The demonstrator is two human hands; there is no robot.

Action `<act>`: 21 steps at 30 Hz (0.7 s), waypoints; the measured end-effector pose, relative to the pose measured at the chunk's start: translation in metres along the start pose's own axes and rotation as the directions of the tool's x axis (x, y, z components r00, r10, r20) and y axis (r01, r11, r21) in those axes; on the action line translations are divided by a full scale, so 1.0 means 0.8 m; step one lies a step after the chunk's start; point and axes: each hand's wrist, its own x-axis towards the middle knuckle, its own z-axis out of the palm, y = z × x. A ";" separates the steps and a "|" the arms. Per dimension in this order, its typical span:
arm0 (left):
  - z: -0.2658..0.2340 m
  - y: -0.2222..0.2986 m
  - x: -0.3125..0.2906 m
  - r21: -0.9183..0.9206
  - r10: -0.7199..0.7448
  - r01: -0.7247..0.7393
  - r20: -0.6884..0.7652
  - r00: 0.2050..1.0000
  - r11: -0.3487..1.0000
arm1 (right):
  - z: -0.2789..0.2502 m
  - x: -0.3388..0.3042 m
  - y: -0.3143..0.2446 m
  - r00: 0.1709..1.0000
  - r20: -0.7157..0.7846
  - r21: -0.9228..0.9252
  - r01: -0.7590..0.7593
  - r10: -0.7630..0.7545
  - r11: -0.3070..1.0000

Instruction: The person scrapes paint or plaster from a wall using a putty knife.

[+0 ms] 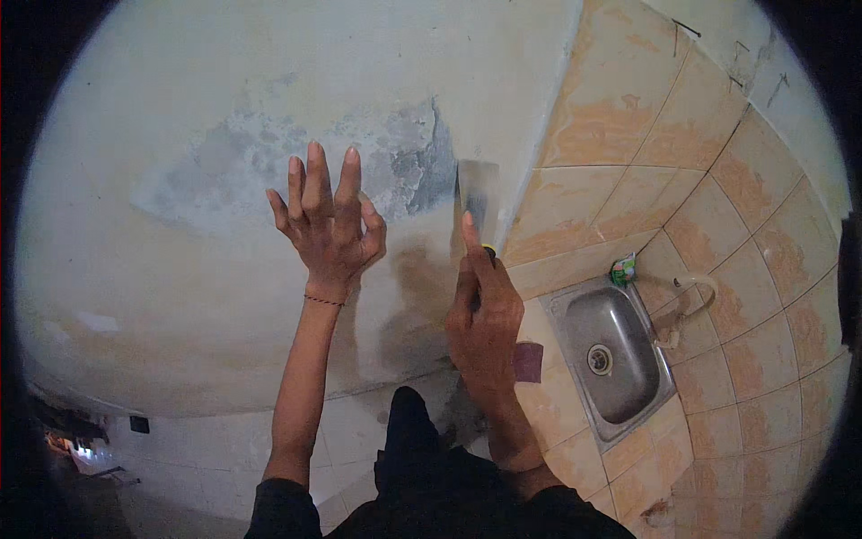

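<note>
In my right hand (485, 314) is a putty knife (479, 187), its wide metal blade pointing up the wall and its handle mostly hidden by my fingers. My index finger stretches along toward the blade. The blade lies at the wall (503, 54), just right of a bare grey patch (417, 171) with a ragged, peeling paint edge. My left hand (328, 220) is spread with its fingers up in front of the left part of the patch, holding nothing. Whether its palm touches the wall, I cannot tell.
To the right, a tiled counter (552, 413) holds a steel sink (564, 310) with a pale faucet (705, 286). A green packet (622, 269) stands at the sink's far corner. A dark reddish square sheet (528, 362) lies near my right wrist. Orange-patterned tiles (611, 117) cover the adjoining wall.
</note>
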 end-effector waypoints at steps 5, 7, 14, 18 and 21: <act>0.002 -0.003 -0.004 -0.019 0.010 -0.010 -0.022 1.000 1.000 | -0.004 -0.002 -0.006 0.996 0.047 -0.020 -0.075 0.076 0.997; 0.003 0.001 -0.001 -0.015 0.009 -0.009 -0.023 1.000 1.000 | 0.002 0.004 0.011 0.997 -0.055 0.040 0.054 -0.052 0.998; 0.004 -0.004 -0.005 -0.006 0.017 -0.017 -0.019 1.000 1.000 | -0.004 -0.001 -0.002 0.999 0.020 0.044 -0.039 0.038 0.998; 0.003 -0.004 -0.004 -0.017 0.014 -0.014 -0.013 1.000 1.000 | -0.005 0.005 -0.003 0.997 0.018 0.072 -0.075 0.074 0.995; 0.002 -0.003 -0.004 -0.042 0.000 0.000 -0.013 1.000 0.999 | -0.003 0.000 0.004 1.000 0.002 0.054 -0.018 0.017 0.998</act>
